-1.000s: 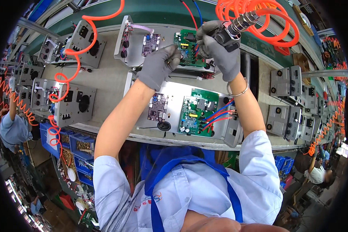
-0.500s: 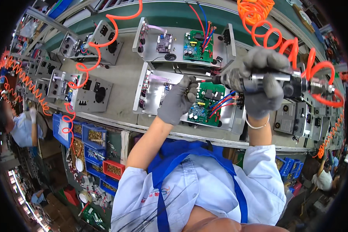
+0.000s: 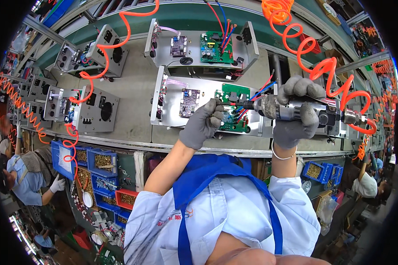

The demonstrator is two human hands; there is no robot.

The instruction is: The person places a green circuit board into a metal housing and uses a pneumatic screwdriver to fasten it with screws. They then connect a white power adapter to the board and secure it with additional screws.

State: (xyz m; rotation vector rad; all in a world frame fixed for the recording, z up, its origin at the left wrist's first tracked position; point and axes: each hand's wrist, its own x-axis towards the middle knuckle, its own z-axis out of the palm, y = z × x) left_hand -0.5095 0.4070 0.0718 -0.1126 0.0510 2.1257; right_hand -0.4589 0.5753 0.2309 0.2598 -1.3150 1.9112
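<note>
Your right hand (image 3: 292, 130) hides part of the tool (image 3: 292, 111). The tool and your left hand (image 3: 199, 127) cover some of the green board (image 3: 238, 126). Whether your left fingertips pinch anything, you can't tell. The top edge cuts off the left orange hose (image 3: 141, 13).

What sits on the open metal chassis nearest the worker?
A purple board and a green board. The left hand and power tool cover parts of the green board, which cannot be seen.
</note>
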